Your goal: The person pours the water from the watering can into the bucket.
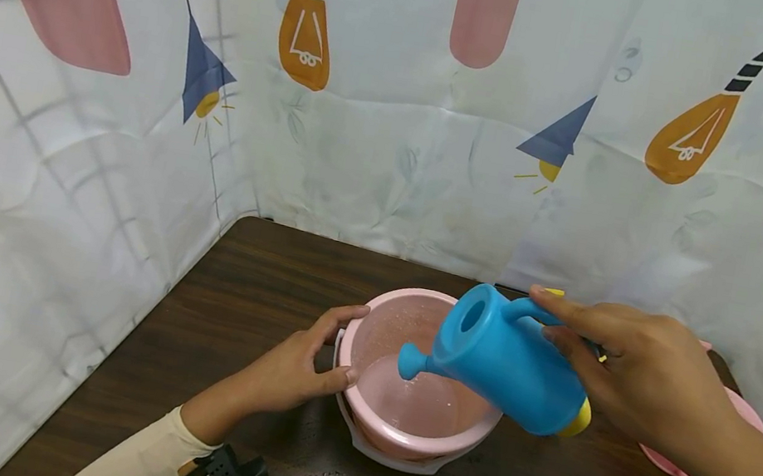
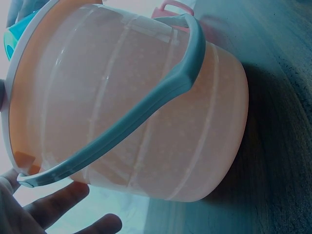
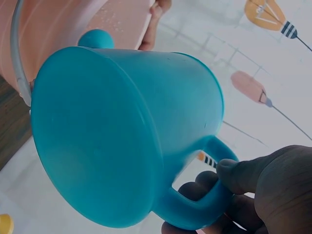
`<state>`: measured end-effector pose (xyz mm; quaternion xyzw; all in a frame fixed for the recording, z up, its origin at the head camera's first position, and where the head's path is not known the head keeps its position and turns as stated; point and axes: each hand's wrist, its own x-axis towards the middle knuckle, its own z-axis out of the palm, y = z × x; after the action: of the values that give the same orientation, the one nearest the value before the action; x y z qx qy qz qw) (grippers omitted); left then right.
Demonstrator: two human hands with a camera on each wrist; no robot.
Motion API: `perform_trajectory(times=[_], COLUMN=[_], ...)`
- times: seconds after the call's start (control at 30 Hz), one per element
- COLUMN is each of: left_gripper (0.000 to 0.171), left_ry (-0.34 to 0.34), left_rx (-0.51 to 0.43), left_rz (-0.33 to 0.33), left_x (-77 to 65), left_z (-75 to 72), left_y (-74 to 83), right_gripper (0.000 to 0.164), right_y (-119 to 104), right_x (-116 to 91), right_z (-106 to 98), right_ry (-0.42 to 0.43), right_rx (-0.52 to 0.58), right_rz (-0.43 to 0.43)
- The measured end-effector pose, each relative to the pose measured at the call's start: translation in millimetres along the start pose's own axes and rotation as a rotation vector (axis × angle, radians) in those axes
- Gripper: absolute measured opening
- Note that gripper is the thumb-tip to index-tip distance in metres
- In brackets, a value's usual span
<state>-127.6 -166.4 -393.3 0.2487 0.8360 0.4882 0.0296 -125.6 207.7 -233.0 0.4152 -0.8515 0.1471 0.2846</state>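
A pink bucket (image 1: 485, 434) with a pale swing handle (image 2: 141, 114) stands on the table, a little clear liquid on its bottom. My left hand (image 1: 292, 366) holds its rim on the left side, thumb and forefinger over the edge; in the left wrist view the other fingers (image 2: 56, 204) spread along the outside. Above the bucket's right side, my right hand (image 1: 640, 370) grips a blue watering can (image 1: 511, 369) by its loop handle (image 3: 195, 207). The can is tilted, its round spout head over the bucket's opening. I cannot make out a stream from the spout.
Partly hidden behind the right forearm is a pink container (image 1: 746, 410). A yellow object (image 1: 578, 418) shows past the can's base, mostly covered. Small wet drops lie on the dark wooden table (image 1: 299, 275) near its front. Printed white sheeting (image 1: 378, 170) encloses the back and left.
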Motion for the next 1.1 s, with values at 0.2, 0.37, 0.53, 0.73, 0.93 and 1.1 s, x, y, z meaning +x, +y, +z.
perform_trajectory(times=[0.2, 0.37, 0.53, 0.73, 0.93, 1.1], left_gripper=[0.074, 0.074, 0.074, 0.075, 0.075, 0.075], left_ry=[0.0, -0.005, -0.008, -0.012, -0.015, -0.012], left_rx=[0.0, -0.001, -0.006, -0.015, -0.021, -0.015], left_rz=[-0.003, -0.011, -0.018, -0.018, -0.02, -0.03], left_x=[-0.1, -0.1, -0.3, 0.1, -0.3, -0.8], left_z=[0.2, 0.3, -0.1, -0.3, -0.4, -0.5], left_y=[0.4, 0.7, 0.7, 0.5, 0.7, 1.0], right_gripper=[0.057, 0.056, 0.056, 0.056, 0.057, 0.039], right_y=[-0.1, -1.4, -1.8, -1.1, -1.4, -3.6], right_x=[2.0, 4.0, 5.8, 7.8, 9.9, 12.6], right_z=[1.1, 1.9, 3.3, 5.9, 8.7, 8.7], right_ry=[-0.001, 0.003, -0.002, 0.023, 0.022, -0.005], right_rx=[0.014, 0.019, 0.028, 0.03, 0.023, 0.029], right_rz=[-0.015, -0.014, -0.011, -0.017, 0.004, 0.027])
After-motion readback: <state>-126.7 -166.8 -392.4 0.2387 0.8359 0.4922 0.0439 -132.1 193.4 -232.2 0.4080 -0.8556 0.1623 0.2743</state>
